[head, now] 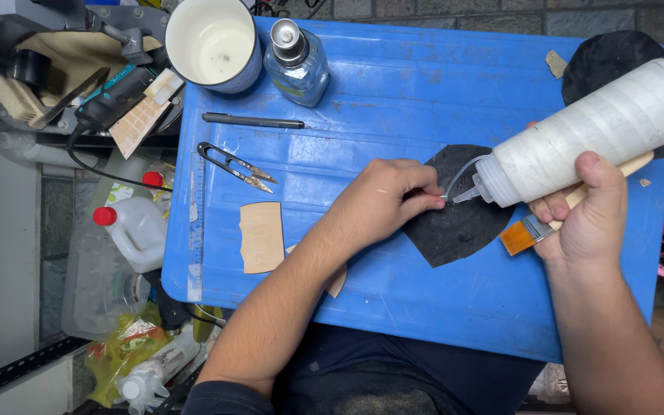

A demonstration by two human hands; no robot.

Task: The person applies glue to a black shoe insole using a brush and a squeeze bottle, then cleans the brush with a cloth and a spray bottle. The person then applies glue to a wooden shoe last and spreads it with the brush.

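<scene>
The right hand clenches a tilted white glue bottle and brush; the left hand pinches its nozzle tip, steadying it over the black leather piece on the blue bench

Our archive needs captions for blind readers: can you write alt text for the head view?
Over a blue plastic surface, the right hand tilts a white squeeze bottle and holds a flat brush, while the left hand pinches the bottle's nozzle above a black leather piece. Thread snips, a pen and a white cup lie farther back.
</scene>
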